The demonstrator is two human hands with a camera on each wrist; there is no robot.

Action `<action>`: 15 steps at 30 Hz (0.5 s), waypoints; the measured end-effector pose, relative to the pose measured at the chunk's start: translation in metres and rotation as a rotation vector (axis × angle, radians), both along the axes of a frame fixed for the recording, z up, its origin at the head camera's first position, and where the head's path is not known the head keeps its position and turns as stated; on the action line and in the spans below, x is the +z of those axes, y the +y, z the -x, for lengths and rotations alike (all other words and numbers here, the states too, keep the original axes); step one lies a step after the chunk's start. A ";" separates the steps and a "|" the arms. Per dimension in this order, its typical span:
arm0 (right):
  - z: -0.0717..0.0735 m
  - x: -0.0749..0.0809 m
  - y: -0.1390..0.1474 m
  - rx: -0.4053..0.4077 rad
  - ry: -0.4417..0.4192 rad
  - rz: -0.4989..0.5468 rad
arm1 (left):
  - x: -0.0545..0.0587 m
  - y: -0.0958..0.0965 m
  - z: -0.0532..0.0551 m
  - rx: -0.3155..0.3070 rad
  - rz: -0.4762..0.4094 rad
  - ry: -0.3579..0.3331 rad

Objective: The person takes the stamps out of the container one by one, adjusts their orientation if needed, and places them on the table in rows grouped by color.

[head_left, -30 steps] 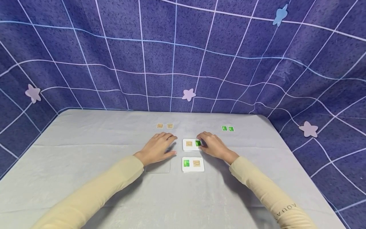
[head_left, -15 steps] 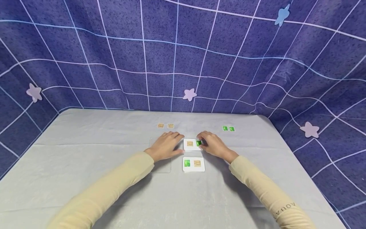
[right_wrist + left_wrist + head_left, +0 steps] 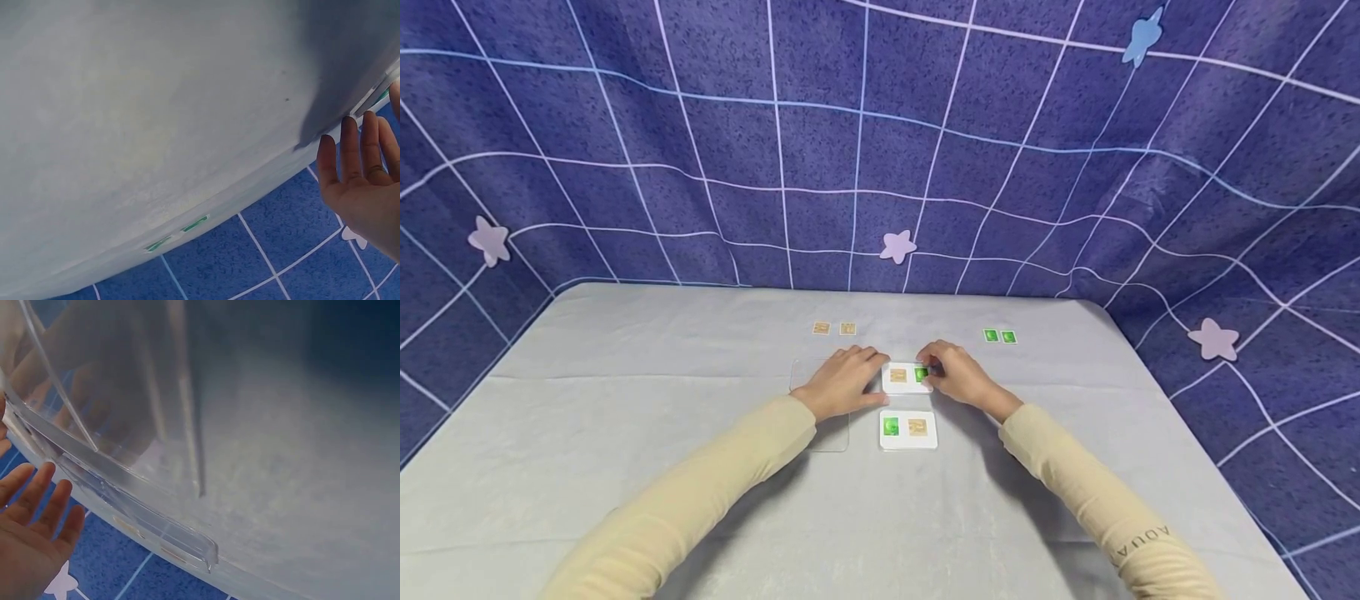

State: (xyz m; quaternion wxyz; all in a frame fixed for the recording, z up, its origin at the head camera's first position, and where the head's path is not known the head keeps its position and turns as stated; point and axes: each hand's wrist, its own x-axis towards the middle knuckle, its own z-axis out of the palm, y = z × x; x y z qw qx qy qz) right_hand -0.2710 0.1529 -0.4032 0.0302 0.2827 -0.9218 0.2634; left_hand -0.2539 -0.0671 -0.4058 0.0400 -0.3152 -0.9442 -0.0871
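Note:
Two small white rounded boards lie one behind the other. The far board [image 3: 908, 389] bears a tan picture square [image 3: 898, 376] and a green one [image 3: 921, 375]; the near board [image 3: 904, 443] has a green square [image 3: 891, 426] and a tan one [image 3: 917, 427]. My right hand [image 3: 962, 372] holds the far board's right end between thumb and fingers, partly covering its green square. My left hand [image 3: 845, 383] touches that board's left end, fingers at the back corner and thumb at the front, extended in the left wrist view.
A clear tray [image 3: 829, 451] lies beneath my left hand and wrist. Two loose tan squares [image 3: 847, 329] lie behind it, and two green ones [image 3: 1008, 337] are at the back right. The grey tablecloth [image 3: 880, 533] ends at a blue curtain [image 3: 820, 150].
My left hand has moved right, from a gap beside the far board to its left end. The right hand has stayed at the right end. Both boards look unmoved.

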 end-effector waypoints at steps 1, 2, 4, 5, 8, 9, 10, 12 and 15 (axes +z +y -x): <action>0.001 0.000 0.000 -0.002 -0.009 0.007 | 0.000 0.000 0.000 0.002 -0.004 -0.001; 0.001 0.000 0.000 -0.003 -0.014 0.012 | 0.000 0.000 0.001 0.004 -0.008 -0.002; 0.002 0.000 0.000 -0.004 -0.026 0.020 | 0.000 0.001 0.001 0.009 -0.014 -0.007; 0.003 0.000 -0.001 -0.007 -0.038 0.028 | -0.001 0.001 0.002 0.012 -0.016 -0.010; 0.004 0.000 -0.001 -0.013 -0.066 0.042 | -0.001 0.002 0.003 0.021 -0.019 -0.016; 0.005 0.000 -0.001 -0.015 -0.072 0.046 | -0.001 0.002 0.003 0.025 -0.020 -0.018; 0.005 -0.001 -0.001 -0.015 -0.078 0.050 | -0.001 0.003 0.004 0.030 -0.021 -0.019; 0.006 -0.001 -0.001 -0.015 -0.081 0.054 | -0.002 0.003 0.005 0.038 -0.020 -0.020; 0.007 -0.001 -0.001 -0.013 -0.080 0.060 | -0.003 0.004 0.006 0.041 -0.021 -0.016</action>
